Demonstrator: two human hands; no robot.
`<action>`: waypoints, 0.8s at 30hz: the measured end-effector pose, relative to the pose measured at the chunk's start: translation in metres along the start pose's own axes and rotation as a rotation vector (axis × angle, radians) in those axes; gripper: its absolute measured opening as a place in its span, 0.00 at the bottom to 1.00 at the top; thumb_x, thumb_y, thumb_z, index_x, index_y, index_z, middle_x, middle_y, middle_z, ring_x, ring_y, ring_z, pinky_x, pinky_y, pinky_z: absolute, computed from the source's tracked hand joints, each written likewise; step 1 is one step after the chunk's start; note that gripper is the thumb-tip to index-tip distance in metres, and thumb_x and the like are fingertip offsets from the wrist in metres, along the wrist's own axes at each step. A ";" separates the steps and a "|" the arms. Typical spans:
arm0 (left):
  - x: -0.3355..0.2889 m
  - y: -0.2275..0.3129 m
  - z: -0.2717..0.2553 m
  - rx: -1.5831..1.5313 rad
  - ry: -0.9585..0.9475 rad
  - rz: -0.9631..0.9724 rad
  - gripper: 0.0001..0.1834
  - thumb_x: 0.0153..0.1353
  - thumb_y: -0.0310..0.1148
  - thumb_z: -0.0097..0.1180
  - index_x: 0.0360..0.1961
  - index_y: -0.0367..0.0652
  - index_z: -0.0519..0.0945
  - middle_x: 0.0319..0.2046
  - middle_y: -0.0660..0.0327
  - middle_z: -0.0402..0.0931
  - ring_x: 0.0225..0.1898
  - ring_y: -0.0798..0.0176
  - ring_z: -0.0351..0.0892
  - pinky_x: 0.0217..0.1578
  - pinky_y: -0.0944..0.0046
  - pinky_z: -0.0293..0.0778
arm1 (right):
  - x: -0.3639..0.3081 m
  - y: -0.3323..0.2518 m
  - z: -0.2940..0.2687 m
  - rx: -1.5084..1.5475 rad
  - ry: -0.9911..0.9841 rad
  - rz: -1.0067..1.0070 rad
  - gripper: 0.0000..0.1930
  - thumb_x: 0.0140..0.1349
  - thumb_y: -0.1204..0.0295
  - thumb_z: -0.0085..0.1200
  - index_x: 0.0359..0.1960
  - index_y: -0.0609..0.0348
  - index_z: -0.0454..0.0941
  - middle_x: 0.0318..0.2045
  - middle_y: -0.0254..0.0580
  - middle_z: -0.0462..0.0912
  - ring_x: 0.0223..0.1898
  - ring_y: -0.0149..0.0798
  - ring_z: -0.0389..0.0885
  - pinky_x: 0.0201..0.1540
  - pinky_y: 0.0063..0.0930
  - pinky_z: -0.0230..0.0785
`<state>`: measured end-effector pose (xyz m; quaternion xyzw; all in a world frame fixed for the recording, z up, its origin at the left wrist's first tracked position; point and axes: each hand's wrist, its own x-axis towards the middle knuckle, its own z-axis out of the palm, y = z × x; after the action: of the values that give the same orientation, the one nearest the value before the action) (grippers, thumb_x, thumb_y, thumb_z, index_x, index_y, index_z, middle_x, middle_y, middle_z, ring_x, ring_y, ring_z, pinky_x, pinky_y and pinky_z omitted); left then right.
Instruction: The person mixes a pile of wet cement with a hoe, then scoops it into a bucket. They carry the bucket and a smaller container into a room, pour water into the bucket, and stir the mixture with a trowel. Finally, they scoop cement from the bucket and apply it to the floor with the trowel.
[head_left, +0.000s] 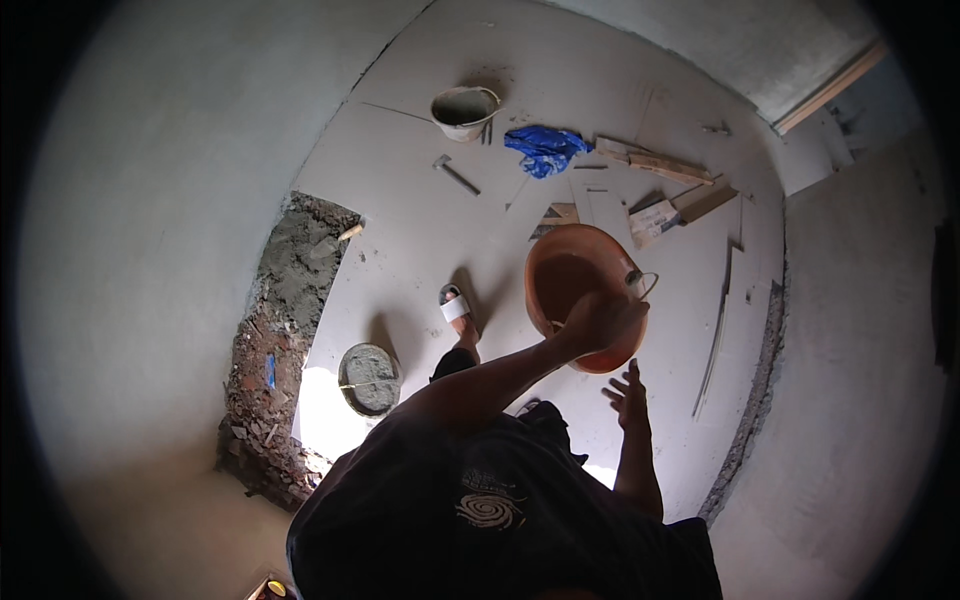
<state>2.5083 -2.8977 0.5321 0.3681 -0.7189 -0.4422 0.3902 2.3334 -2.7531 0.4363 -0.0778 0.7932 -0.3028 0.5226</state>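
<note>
An orange-brown plastic basin with small handles at its sides is tilted in front of me, right of the middle. My left hand reaches across its near side and looks closed on it, beside the right-hand handle. Dark shadow hides most of the left fingers. Just below the near rim, my right hand has its fingers spread and holds nothing. To the left, a bucket of grey mortar stands on the floor near my sandalled foot.
Large pale tiles cover the floor. Along the left wall runs a strip of rubble and wet mortar. Farther off lie a second bucket, a mallet, a blue plastic sheet, wood strips and cardboard.
</note>
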 end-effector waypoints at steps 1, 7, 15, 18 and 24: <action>0.019 -0.010 -0.021 0.080 0.047 0.118 0.16 0.65 0.42 0.51 0.27 0.40 0.78 0.14 0.57 0.74 0.17 0.53 0.75 0.24 0.56 0.72 | 0.024 -0.008 0.024 -0.039 -0.219 0.068 0.48 0.59 0.32 0.42 0.67 0.63 0.55 0.53 0.60 0.75 0.46 0.54 0.82 0.39 0.34 0.70; 0.110 -0.081 -0.149 0.591 -0.138 0.177 0.16 0.64 0.45 0.51 0.26 0.46 0.81 0.18 0.56 0.76 0.19 0.53 0.77 0.25 0.55 0.74 | 0.112 -0.091 0.195 0.193 -0.387 0.023 0.30 0.66 0.51 0.45 0.58 0.67 0.64 0.48 0.58 0.77 0.41 0.52 0.83 0.43 0.51 0.78; 0.202 -0.164 -0.310 0.324 -0.128 -0.262 0.18 0.62 0.49 0.52 0.31 0.48 0.85 0.28 0.58 0.82 0.30 0.52 0.82 0.36 0.52 0.76 | 0.150 -0.221 0.385 0.239 -0.279 -0.024 0.14 0.66 0.67 0.46 0.43 0.70 0.70 0.28 0.48 0.78 0.20 0.38 0.78 0.20 0.32 0.73; 0.232 -0.206 -0.354 0.370 -0.111 -0.233 0.18 0.61 0.48 0.53 0.31 0.46 0.85 0.29 0.57 0.83 0.32 0.51 0.82 0.38 0.52 0.76 | 0.174 -0.263 0.444 0.214 -0.262 0.001 0.12 0.64 0.72 0.41 0.43 0.69 0.70 0.26 0.46 0.78 0.18 0.36 0.77 0.22 0.32 0.77; 0.299 -0.315 -0.428 0.305 -0.089 -0.285 0.14 0.61 0.42 0.56 0.33 0.43 0.85 0.30 0.55 0.83 0.35 0.52 0.82 0.40 0.53 0.75 | 0.251 -0.332 0.548 0.066 -0.154 0.055 0.14 0.61 0.70 0.43 0.43 0.67 0.71 0.26 0.45 0.78 0.21 0.37 0.80 0.30 0.37 0.83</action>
<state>2.8186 -3.4150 0.4420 0.5010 -0.7346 -0.3948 0.2315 2.6384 -3.3494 0.2786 -0.0618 0.7420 -0.3076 0.5925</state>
